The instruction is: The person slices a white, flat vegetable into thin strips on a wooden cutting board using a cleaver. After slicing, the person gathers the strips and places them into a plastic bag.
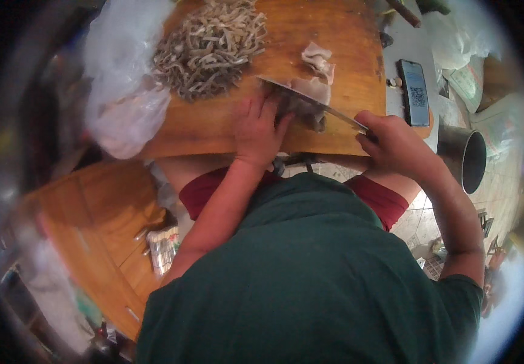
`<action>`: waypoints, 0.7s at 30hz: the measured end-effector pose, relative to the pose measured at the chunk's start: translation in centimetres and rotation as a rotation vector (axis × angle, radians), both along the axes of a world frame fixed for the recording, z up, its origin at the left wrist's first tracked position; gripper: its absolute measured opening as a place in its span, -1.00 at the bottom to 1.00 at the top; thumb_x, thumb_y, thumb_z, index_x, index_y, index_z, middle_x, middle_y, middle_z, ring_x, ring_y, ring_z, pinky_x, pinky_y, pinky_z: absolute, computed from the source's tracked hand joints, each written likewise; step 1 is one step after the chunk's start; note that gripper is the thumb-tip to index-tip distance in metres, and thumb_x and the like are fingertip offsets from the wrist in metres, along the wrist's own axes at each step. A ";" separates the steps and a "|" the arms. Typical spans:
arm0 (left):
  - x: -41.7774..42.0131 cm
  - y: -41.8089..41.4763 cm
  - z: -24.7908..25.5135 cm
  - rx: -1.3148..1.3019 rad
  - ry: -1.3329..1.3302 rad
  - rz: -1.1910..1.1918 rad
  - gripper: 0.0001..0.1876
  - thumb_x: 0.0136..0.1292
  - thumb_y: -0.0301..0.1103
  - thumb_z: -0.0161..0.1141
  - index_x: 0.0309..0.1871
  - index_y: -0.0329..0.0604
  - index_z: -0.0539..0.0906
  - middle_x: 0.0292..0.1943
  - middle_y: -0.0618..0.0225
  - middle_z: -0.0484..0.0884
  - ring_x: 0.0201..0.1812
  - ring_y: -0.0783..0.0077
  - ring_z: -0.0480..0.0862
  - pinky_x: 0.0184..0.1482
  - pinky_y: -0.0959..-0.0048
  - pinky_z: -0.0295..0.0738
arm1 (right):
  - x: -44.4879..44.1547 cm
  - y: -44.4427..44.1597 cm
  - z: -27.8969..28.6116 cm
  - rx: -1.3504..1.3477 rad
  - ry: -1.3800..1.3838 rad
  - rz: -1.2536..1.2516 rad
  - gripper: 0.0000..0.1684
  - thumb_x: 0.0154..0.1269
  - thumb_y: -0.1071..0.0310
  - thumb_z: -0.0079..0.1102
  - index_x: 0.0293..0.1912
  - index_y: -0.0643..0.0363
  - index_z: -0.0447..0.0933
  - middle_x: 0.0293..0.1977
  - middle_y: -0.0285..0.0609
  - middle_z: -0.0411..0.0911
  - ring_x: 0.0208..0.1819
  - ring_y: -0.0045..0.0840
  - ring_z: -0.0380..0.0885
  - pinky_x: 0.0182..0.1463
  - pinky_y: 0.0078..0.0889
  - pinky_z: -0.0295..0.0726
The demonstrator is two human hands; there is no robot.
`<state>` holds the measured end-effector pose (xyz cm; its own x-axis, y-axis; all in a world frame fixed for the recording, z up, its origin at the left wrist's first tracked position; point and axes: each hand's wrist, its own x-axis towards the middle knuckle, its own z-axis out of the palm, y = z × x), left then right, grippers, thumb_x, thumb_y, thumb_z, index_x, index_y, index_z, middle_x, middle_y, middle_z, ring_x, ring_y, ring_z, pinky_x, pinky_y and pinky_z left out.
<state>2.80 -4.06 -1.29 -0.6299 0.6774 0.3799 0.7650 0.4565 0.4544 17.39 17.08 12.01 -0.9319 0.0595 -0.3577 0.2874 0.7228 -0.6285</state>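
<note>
My right hand (391,136) is closed around the handle of a kitchen knife (307,98), whose blade points up and left over the wooden table. My left hand (259,127) presses down beside the blade on a dark, greyish piece of food, mostly hidden by the fingers and knife. Beyond the blade lies a pale, skin-like slice (314,88), with a smaller curled pale piece (318,61) above it. A large heap of greyish-brown cut strips (212,50) rests on the table (348,41) at the upper left, apart from my hands.
Clear plastic bags (125,91) stand at the table's left. A smartphone (414,93) lies to the right on a grey surface, with a metal pot (471,161) below it. Filled sacks (493,118) are farther right. A wooden cabinet (107,218) is at lower left.
</note>
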 end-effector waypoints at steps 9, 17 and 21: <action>-0.2 0.4 -0.5 0.090 0.061 -0.100 -0.79 0.11 -0.32 0.36 -0.18 -0.10 0.72 -0.08 0.33 0.64 0.01 0.16 0.57 0.06 0.21 0.47 | 0.2 0.9 0.0 0.033 0.087 0.090 -0.81 0.22 0.39 0.11 -0.18 0.21 0.39 -0.47 0.16 0.53 -0.32 0.13 0.53 -0.28 0.11 0.45; 0.2 0.1 0.0 0.043 -0.001 -0.118 -0.81 0.11 -0.36 0.34 -0.19 -0.10 0.72 -0.09 0.32 0.66 -0.04 0.14 0.60 0.01 0.18 0.53 | -2.2 -0.7 -3.0 0.082 0.107 0.090 -0.74 0.19 0.40 0.12 -0.10 0.20 0.44 -0.43 0.15 0.57 -0.29 0.10 0.58 -0.24 0.11 0.52; -0.3 0.3 0.2 0.051 0.032 -0.135 -0.79 0.09 -0.34 0.35 -0.17 -0.08 0.71 -0.07 0.31 0.65 -0.02 0.14 0.60 0.04 0.20 0.49 | -3.6 -0.6 -3.9 0.013 0.151 0.065 -0.74 0.21 0.42 0.15 -0.09 0.22 0.44 -0.40 0.21 0.56 -0.26 0.12 0.55 -0.24 0.05 0.49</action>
<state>2.47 -3.79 -1.12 -0.5212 0.7346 0.4345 0.8324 0.3251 0.4487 13.77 16.47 8.10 -0.9772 0.0007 -0.2125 0.1421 0.7454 -0.6513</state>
